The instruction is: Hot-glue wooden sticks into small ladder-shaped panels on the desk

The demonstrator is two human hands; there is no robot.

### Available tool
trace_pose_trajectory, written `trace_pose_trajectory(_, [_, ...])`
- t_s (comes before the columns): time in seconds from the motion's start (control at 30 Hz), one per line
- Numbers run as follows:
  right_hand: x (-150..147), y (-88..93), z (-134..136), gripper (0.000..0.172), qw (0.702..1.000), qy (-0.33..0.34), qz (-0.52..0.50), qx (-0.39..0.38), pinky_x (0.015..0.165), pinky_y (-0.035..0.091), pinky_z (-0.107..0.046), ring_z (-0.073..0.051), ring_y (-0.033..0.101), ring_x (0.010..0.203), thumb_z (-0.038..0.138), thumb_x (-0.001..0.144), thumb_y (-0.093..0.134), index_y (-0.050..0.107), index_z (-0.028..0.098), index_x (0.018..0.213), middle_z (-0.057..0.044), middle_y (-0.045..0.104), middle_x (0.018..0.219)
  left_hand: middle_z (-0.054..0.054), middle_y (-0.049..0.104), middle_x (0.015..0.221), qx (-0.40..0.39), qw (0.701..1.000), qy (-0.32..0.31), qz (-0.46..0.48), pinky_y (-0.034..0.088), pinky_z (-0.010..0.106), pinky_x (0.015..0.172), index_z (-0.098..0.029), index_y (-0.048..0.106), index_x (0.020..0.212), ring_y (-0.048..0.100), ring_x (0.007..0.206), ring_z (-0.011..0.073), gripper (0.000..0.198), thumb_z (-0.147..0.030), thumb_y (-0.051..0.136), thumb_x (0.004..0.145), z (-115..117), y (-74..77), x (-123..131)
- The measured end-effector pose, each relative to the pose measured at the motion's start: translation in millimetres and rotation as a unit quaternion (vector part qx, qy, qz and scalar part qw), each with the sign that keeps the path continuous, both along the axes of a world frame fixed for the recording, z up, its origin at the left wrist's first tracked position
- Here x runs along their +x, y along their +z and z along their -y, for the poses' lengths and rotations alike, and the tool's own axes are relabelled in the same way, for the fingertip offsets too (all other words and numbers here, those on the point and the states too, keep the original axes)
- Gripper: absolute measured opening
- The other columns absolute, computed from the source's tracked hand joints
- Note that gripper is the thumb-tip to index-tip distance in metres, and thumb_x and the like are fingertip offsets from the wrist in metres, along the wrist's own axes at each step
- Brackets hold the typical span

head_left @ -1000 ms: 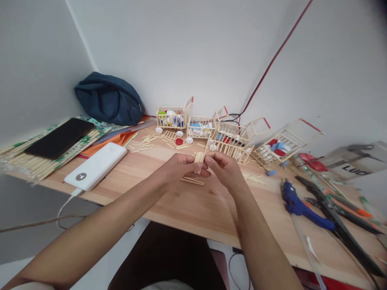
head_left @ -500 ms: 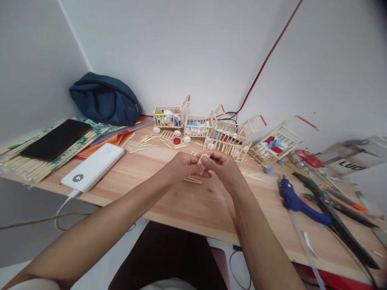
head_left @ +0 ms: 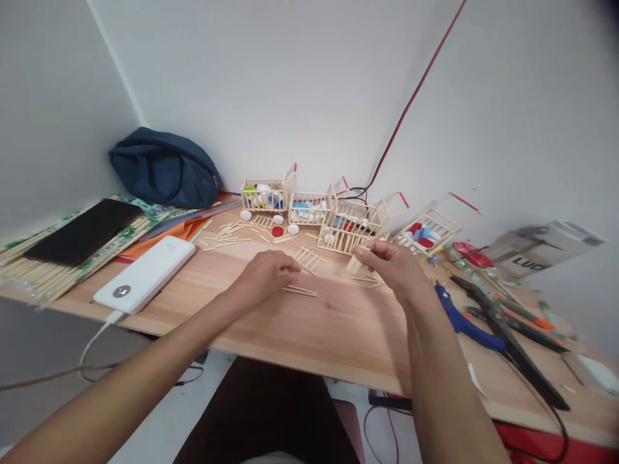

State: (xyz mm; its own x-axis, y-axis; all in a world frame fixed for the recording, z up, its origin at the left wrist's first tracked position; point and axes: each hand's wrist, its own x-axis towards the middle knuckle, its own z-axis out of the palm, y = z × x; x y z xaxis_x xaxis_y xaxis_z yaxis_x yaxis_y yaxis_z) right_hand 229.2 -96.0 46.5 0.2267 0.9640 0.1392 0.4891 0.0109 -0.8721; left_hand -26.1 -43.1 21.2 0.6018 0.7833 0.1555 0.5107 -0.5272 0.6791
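Note:
My right hand (head_left: 393,263) pinches several short wooden sticks (head_left: 354,264) above the table, beside a small stick-built cart. My left hand (head_left: 267,276) hovers low over the table with fingers loosely bent and apart, and nothing shows in it. Two long thin sticks (head_left: 300,291) lie by its fingertips; whether it touches them I cannot tell. A small ladder-like stick frame (head_left: 308,258) lies flat between the hands. More loose sticks (head_left: 370,281) rest below the right fingers.
Along the wall stand several stick carts, among them one with bottle caps (head_left: 264,195). At left are a white power bank (head_left: 145,274), a phone (head_left: 84,231) and a blue bag (head_left: 167,167). A blue glue gun (head_left: 464,322) and black-handled tools (head_left: 512,348) lie at right.
My hands have moved apart: the left toward the left, the right toward the right with sticks in its fingers. The ladder-like frame between them now shows fully on the table.

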Motion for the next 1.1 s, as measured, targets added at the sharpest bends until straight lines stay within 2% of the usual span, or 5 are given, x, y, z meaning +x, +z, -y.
trace_pose_trajectory(0.23, [12.0,-24.8,-9.4,0.046,0.999,-0.003,0.026,-0.036,0.050,0.030,-0.024,-0.010,0.038,0.051,0.062,0.068,0.064,0.064,0.016,0.074,0.004,0.045,0.055,0.005,0.058,0.089,0.103,0.986,-0.045,-0.124,0.038,0.031,0.075,-0.017,0.058,0.079,0.049,0.088,0.0200,0.011,-0.012,0.049,0.084,10.4,-22.4,-1.7])
trace_pose_trajectory(0.5, [8.4,-24.1,-6.9,0.039,0.987,0.067,0.086,-0.117,0.048,0.024,-0.023,-0.008,0.032,0.048,0.056,0.068,0.064,0.060,0.017,0.060,0.006,0.038,0.049,0.002,0.060,0.082,0.062,0.990,-0.090,-0.090,0.036,0.027,0.068,-0.017,0.055,0.075,0.050,0.081,0.0174,0.011,-0.008,0.050,0.077,15.4,-16.6,17.9])
trace_pose_trajectory(0.73, [12.9,-39.7,-16.3,0.029,0.974,0.123,0.121,-0.145,0.050,0.027,-0.024,-0.010,0.038,0.052,0.043,0.071,0.061,0.065,0.017,0.061,0.003,0.047,0.052,0.004,0.063,0.086,0.067,0.988,-0.104,-0.096,0.041,0.030,0.080,-0.016,0.064,0.082,0.053,0.088,0.0190,0.011,-0.017,0.053,0.085,11.6,-15.9,38.5])
trace_pose_trajectory(0.93, [19.2,-46.8,-14.4,0.033,0.978,0.116,0.118,-0.128,0.053,0.031,-0.024,-0.011,0.040,0.055,0.047,0.077,0.054,0.065,0.017,0.067,0.003,0.050,0.057,0.010,0.061,0.108,0.197,0.972,-0.040,-0.120,0.041,0.037,0.091,-0.018,0.062,0.112,0.050,0.104,0.0228,0.030,-0.012,0.043,0.090,-17.1,-12.5,36.5])
trace_pose_trajectory(1.1, [20.1,-47.4,-12.3,0.031,0.979,0.102,0.128,-0.119,0.053,0.030,-0.024,-0.011,0.038,0.055,0.046,0.076,0.055,0.063,0.017,0.066,0.003,0.047,0.056,0.009,0.063,0.108,0.164,0.974,-0.007,-0.154,0.044,0.034,0.089,-0.019,0.058,0.117,0.055,0.102,0.0214,0.036,-0.009,0.044,0.085,-54.3,-12.6,29.2])
